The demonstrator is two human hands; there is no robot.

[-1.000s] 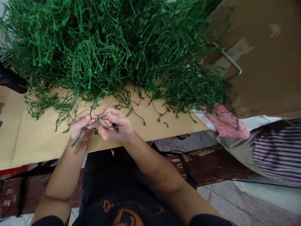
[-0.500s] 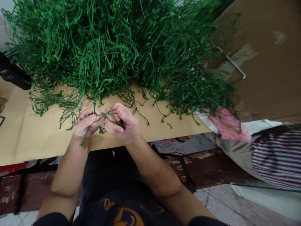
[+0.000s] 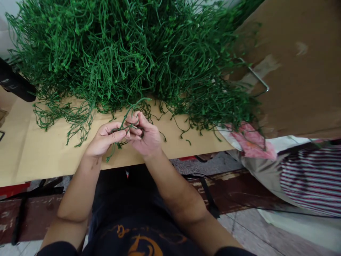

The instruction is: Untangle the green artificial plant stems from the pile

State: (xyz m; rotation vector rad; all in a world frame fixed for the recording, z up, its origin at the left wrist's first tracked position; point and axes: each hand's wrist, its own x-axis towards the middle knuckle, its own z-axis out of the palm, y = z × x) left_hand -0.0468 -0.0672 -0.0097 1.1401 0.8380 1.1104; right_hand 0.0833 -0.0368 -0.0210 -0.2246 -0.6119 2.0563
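Close together above the table's front edge, both hands work on thin green plastic stems [image 3: 133,106]. My left hand [image 3: 105,138] pinches the stems between thumb and fingers, and loose ends hang below it. My right hand [image 3: 146,137] has its fingers curled round the same stems, its fingertips touching those of the left. Some crossing strands between the hands are too tangled to tell apart. Just beyond them rises a big heap of similar green stems [image 3: 119,53], with thin strands spilling toward me.
Brown paper covers the table [image 3: 53,156]. A black cylindrical object [image 3: 16,81] lies at the left. On the right are a large cardboard piece [image 3: 301,71], a metal handle [image 3: 255,75], pink plastic [image 3: 253,142] and a person's striped clothing [image 3: 311,177].
Both hands have shifted slightly right and drawn closer together. The held stems now slant up to the right, and the open loop between the hands is no longer visible.
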